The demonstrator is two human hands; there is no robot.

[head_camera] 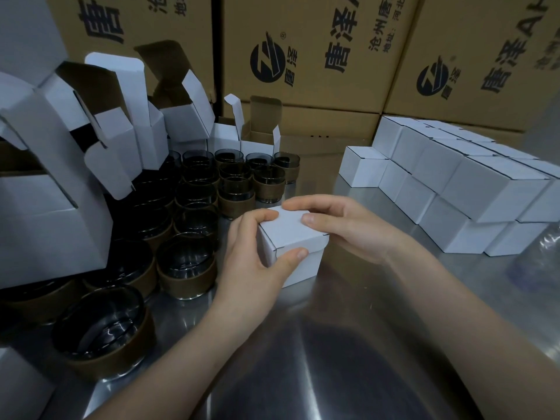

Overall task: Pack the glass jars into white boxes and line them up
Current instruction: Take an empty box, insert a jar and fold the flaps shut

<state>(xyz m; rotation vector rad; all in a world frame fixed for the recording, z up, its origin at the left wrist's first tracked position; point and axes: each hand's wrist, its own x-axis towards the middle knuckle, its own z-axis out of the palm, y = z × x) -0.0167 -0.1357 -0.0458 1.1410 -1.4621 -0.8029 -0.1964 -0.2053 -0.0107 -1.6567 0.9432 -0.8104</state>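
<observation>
Brown cartons (318, 56) wall off the back of the counter (348, 344). Open boxes (75, 147) crowd the left, over rows of jars (194, 189); closed boxes (472, 189) stack at right. Between them a box (291, 237) sits on the counter, gripped by left hand (251, 262) and right hand (342, 225).

Single head cam, wide-angle, looking forward and down onto the steel table (348, 344). Close range: my left hand (248, 259) and right hand (345, 225) hold a white box (291, 233) mid-frame, forearms entering bottom edge. Brown cartons (327, 95) across the top.

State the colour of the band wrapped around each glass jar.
Brown. The band shows best on the near glass jars in the head view.
</observation>
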